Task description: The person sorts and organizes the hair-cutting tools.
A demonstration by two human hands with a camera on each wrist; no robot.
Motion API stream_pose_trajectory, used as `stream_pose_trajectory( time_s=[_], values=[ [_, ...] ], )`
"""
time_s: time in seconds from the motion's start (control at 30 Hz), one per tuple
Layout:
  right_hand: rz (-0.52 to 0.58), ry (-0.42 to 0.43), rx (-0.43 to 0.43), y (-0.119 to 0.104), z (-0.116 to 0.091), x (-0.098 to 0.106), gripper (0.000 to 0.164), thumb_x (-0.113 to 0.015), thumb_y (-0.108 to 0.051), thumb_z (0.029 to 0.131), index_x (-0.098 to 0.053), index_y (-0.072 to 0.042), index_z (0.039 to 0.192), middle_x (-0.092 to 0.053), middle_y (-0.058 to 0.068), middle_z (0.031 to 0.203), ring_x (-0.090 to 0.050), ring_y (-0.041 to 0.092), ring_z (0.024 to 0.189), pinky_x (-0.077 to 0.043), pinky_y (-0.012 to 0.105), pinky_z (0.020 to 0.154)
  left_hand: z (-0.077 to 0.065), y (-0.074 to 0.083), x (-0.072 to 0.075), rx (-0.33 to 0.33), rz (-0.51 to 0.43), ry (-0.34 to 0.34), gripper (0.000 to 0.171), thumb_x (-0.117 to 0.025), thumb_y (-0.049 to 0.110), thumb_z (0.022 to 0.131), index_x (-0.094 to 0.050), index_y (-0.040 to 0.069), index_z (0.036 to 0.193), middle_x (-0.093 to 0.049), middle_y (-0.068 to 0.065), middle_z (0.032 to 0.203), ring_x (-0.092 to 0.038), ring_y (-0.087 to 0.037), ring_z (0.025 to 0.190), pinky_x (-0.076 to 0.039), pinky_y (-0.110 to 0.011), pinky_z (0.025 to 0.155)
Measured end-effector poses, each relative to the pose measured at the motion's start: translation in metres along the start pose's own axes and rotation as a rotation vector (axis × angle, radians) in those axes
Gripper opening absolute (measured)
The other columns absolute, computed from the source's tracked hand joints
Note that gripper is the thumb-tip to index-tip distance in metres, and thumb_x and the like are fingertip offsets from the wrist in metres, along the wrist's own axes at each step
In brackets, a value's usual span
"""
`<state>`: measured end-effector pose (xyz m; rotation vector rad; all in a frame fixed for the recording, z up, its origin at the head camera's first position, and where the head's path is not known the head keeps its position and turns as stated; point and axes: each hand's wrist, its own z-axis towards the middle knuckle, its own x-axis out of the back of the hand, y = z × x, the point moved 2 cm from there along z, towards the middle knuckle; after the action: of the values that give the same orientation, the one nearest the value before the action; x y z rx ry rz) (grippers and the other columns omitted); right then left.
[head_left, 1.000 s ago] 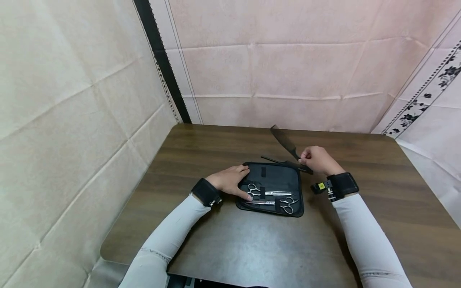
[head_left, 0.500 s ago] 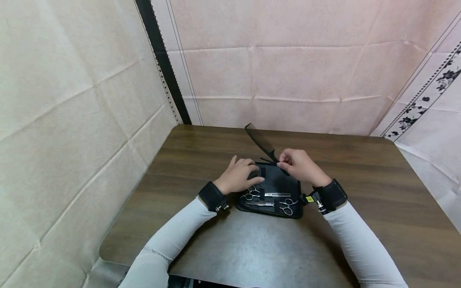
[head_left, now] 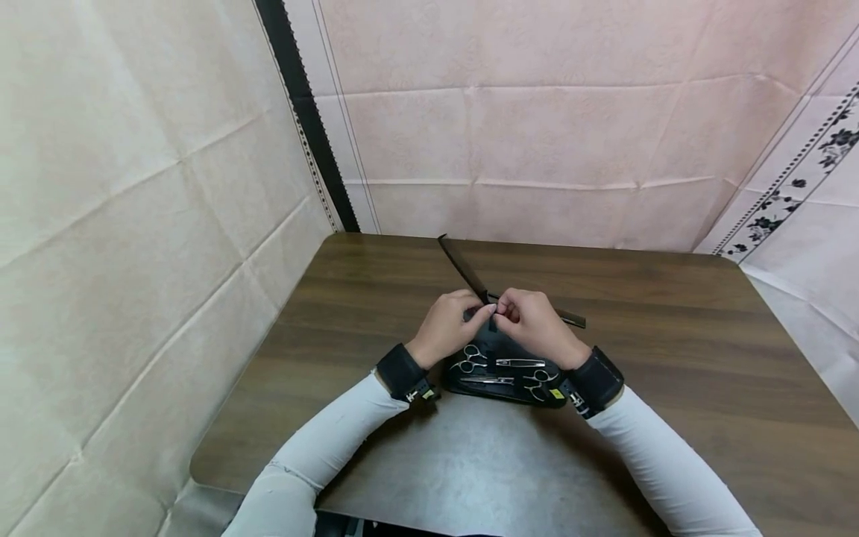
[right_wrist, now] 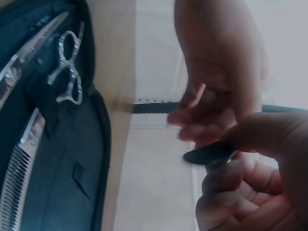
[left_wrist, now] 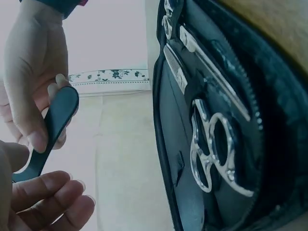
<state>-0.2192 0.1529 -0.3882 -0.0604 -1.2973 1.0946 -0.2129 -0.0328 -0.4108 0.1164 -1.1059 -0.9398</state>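
A black comb with a handle slants up and away above the far edge of an open black zip case. My right hand pinches its handle end between thumb and fingers. From the other side my left hand has thumb and fingers around the handle too, fingers partly spread. Inside the case lie thinning scissors and a pair of straight scissors, both under straps. The right hand and wrist cover the case's right side in the head view.
A second dark comb lies behind the case, partly hidden by the right hand. The case rests on a brown wooden table. Cloth-covered walls stand at the back and left.
The right hand has carried the comb leftward over the case's far edge. The left hand has lifted off the case and moved right to meet it at the comb's handle.
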Motion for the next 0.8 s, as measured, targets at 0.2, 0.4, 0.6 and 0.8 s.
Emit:
stream_pose_trajectory(
  time_s=[0.2, 0.4, 0.6, 0.8],
  values=[
    [-0.012, 0.023, 0.019, -0.001, -0.002, -0.011, 0.004, -0.068, -0.003, 0.092, -0.066, -0.003, 0.09, -0.066, 0.006, 0.084, -0.06, 0.009, 0.068, -0.052, 0.023, 0.061, -0.002, -0.001, -0.001, 0.059, -0.069, -0.016, 0.025, -0.065, 0.026, 0.104, -0.079, 0.007, 0.095, -0.07, -0.004, 0.091, -0.06, -0.012, 0.077, -0.049, -0.022, 0.069],
    [-0.021, 0.026, 0.043, 0.0, -0.002, -0.015, 0.004, -0.07, -0.002, 0.091, -0.066, -0.004, 0.089, -0.066, 0.007, 0.084, -0.061, 0.01, 0.069, -0.053, 0.023, 0.061, -0.002, -0.004, -0.003, 0.073, -0.139, -0.04, 0.021, -0.065, 0.021, 0.103, -0.079, 0.005, 0.098, -0.072, -0.006, 0.091, -0.06, -0.011, 0.077, -0.049, -0.021, 0.069],
    [-0.022, -0.002, 0.033, 0.002, 0.0, -0.012, 0.005, -0.073, -0.007, 0.092, -0.068, -0.006, 0.092, -0.069, 0.005, 0.084, -0.062, 0.01, 0.071, -0.054, 0.024, 0.064, 0.001, -0.005, -0.001, 0.08, -0.163, -0.041, 0.02, -0.066, 0.019, 0.102, -0.079, 0.004, 0.097, -0.076, -0.006, 0.089, -0.059, -0.009, 0.071, -0.047, -0.019, 0.064],
    [-0.037, -0.16, -0.103, 0.016, -0.002, 0.008, 0.012, -0.075, -0.016, 0.094, -0.068, -0.006, 0.095, -0.07, 0.004, 0.083, -0.062, 0.012, 0.07, -0.052, 0.028, 0.064, 0.003, -0.009, 0.002, 0.113, -0.092, -0.101, 0.018, -0.068, 0.02, 0.102, -0.078, 0.005, 0.097, -0.074, -0.004, 0.083, -0.058, -0.008, 0.066, -0.047, -0.019, 0.061]
  ],
)
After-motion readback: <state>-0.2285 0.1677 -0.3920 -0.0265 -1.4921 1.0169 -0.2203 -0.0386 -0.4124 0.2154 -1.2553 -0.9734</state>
